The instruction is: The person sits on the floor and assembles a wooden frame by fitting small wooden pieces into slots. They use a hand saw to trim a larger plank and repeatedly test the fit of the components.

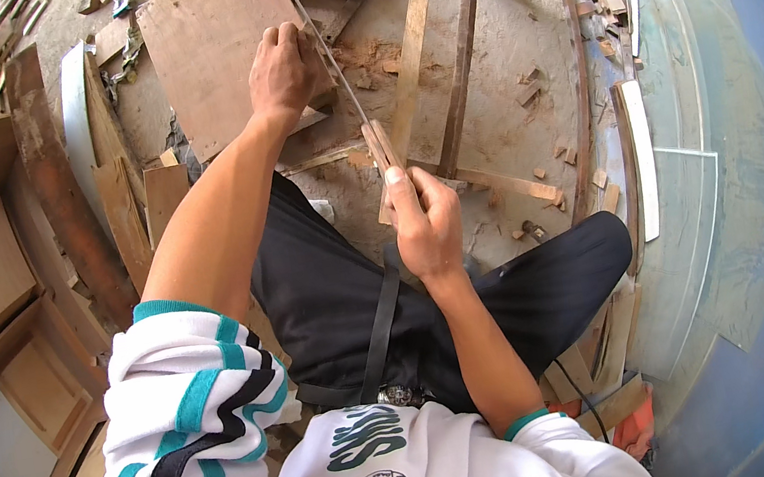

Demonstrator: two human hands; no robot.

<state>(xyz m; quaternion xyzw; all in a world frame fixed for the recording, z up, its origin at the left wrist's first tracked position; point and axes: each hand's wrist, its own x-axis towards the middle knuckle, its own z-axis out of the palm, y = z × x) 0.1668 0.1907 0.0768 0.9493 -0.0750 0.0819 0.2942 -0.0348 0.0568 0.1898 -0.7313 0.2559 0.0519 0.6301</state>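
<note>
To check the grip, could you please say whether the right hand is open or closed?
Closed: the right hand is curled around the wooden handle.

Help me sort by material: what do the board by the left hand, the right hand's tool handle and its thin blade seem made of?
Board: wood, perhaps plywood, given its broad flat face; brown and matte, seemingly unvarnished.
Handle: likely wood, dull brown and blocky, without gloss.
Blade: probably metal, being thin and pale grey; nearly edge-on, so its finish is unclear.

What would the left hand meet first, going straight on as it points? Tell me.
Likely the thin blade of the tool in the right hand, slanting across that line beside the wooden panel; depth is unclear.
</note>
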